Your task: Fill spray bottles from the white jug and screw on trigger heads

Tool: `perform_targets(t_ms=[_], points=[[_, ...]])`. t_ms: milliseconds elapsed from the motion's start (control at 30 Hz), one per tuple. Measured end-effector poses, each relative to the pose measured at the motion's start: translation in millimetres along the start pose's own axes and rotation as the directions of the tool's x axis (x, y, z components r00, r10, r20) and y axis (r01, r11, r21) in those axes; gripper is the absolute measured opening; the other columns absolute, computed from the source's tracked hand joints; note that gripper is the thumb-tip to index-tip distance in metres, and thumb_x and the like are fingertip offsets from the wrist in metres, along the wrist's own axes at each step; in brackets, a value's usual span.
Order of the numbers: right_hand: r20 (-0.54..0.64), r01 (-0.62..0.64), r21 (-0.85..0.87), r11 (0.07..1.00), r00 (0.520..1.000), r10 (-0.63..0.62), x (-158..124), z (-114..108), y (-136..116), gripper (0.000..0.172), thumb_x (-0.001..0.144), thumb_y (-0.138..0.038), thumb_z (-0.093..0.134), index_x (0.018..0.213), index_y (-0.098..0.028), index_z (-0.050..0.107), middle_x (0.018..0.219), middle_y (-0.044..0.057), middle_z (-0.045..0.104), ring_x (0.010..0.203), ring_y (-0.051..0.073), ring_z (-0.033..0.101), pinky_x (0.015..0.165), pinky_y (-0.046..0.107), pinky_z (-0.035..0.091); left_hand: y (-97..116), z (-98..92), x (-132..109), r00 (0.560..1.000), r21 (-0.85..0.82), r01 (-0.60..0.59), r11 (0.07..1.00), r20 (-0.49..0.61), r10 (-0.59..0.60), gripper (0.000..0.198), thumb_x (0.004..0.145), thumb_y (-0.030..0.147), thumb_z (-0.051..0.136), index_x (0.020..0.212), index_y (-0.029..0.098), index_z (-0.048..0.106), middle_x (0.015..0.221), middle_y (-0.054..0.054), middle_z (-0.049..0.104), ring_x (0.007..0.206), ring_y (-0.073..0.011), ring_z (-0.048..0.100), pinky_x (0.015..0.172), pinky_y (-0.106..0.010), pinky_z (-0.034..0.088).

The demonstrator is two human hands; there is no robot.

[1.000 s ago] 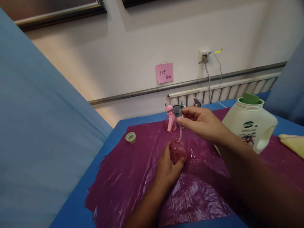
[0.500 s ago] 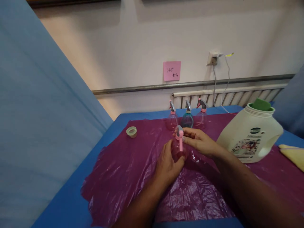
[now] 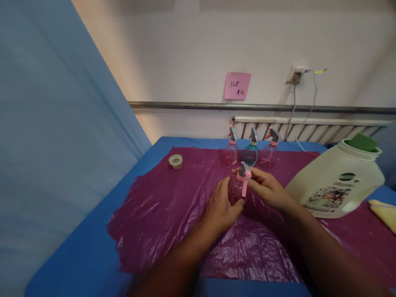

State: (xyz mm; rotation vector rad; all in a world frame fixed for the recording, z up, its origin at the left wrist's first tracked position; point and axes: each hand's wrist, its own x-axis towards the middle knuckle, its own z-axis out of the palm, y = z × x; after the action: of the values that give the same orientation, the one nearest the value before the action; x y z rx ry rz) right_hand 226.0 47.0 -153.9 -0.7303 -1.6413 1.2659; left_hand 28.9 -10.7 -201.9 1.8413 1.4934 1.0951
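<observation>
- Translucent pink plastic spray bottle (image 3: 235, 190), rounded in body: it is between your two hands at the middle of the desk (image 3: 80, 251), above a crinkled purple plastic sheet (image 3: 161, 206). Whether its base touches the sheet cannot be told.
- Your left hand (image 3: 221, 204): the grip is closed around the side of the bottle's body, fingers behind and thumb in front.
- Your right hand (image 3: 267, 187): the grip is closed at the bottle's neck, fingertips on the pink collar just below the grey-and-pink sprayer head (image 3: 244, 170), whose trigger points toward you.
- Stage, as judged: the sprayer head is seated on the neck, so fitting it appears nearly done. Tightening may remain; how far the collar is threaded does not show, nor can you read the liquid level.
- Count of spray bottles: four. Besides yours, three stand upright in a row behind it, each with its head on: one pink (image 3: 230, 153), one teal (image 3: 250, 156) and one clear with a pink collar (image 3: 267, 157).
- Count of other things: one small pale translucent cup (image 3: 176, 162), well to the left; one large cream plastic jug (image 3: 305, 185) with one green piece (image 3: 362, 141) in its mouth, at right; one yellow cloth (image 3: 385, 212) beyond it.
</observation>
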Motion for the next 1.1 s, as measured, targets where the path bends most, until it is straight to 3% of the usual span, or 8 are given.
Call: perform_targets(t_ms=[267,433,567,733,933,1100], points=[[-0.115,-0.036,0.054,0.998,0.992,0.042,-2.6,6.9,10.8,0.034,0.089,-0.053,0.094,0.111,-0.028,0.085,0.112,0.006,0.087,0.100,0.025,0.079,0.096,0.041,0.063,2.1,0.0,0.5,0.999,-0.028,-0.050,0.998,-0.012,0.050,0.079,0.092,0.030,0.081,0.166,0.030,0.052,0.157,-0.013,0.067,0.145,-0.0379,0.066,0.125,-0.060,0.053],[-0.236,-0.064,0.126,0.990,0.967,0.093,-0.8,21.4,11.8,0.045,0.079,-0.050,0.101,0.111,-0.027,0.078,0.109,0.005,0.086,0.097,0.024,0.079,0.091,0.040,0.063,5.2,-2.1,2.0,0.992,-0.039,-0.122,0.992,-0.023,0.121,0.086,0.094,0.030,0.083,0.172,0.030,0.046,0.166,-0.014,0.063,0.152,-0.0378,0.062,0.129,-0.059,0.050],[-0.299,-0.071,0.151,0.986,0.948,0.114,-0.5,28.5,12.2,0.047,0.073,-0.051,0.103,0.102,-0.027,0.074,0.099,0.004,0.085,0.088,0.023,0.077,0.082,0.037,0.063,7.2,-3.3,2.5,0.994,-0.023,-0.105,0.994,-0.025,0.105,0.084,0.093,0.030,0.084,0.169,0.028,0.049,0.164,-0.015,0.065,0.151,-0.0385,0.063,0.129,-0.061,0.051],[-0.259,-0.048,0.164,0.985,0.962,0.089,-2.7,24.6,10.0,0.049,0.077,-0.049,0.102,0.114,-0.029,0.077,0.110,0.004,0.086,0.100,0.025,0.078,0.091,0.038,0.062,9.2,-4.7,2.1,0.992,-0.025,-0.123,0.992,-0.013,0.123,0.084,0.094,0.029,0.081,0.170,0.028,0.046,0.167,-0.014,0.062,0.152,-0.0370,0.062,0.130,-0.059,0.050],[-0.245,0.007,0.224,0.975,0.968,0.049,0.0,18.1,6.4,0.053,0.092,-0.056,0.088,0.139,-0.032,0.078,0.127,0.007,0.084,0.116,0.029,0.077,0.110,0.048,0.058,11.2,-5.7,1.1,0.998,0.025,-0.066,0.998,-0.007,0.066,0.077,0.092,0.033,0.083,0.163,0.026,0.052,0.159,-0.016,0.068,0.148,-0.0408,0.064,0.127,-0.063,0.050],[-0.172,-0.019,0.312,0.950,0.982,0.076,2.4,15.4,7.4,0.045,0.086,-0.047,0.094,0.127,-0.030,0.083,0.128,0.007,0.085,0.121,0.032,0.077,0.115,0.050,0.056,10.6,-5.9,1.0,0.998,0.038,-0.056,0.998,0.008,0.056,0.072,0.090,0.029,0.082,0.157,0.025,0.056,0.155,-0.016,0.069,0.144,-0.0410,0.066,0.123,-0.063,0.053]])
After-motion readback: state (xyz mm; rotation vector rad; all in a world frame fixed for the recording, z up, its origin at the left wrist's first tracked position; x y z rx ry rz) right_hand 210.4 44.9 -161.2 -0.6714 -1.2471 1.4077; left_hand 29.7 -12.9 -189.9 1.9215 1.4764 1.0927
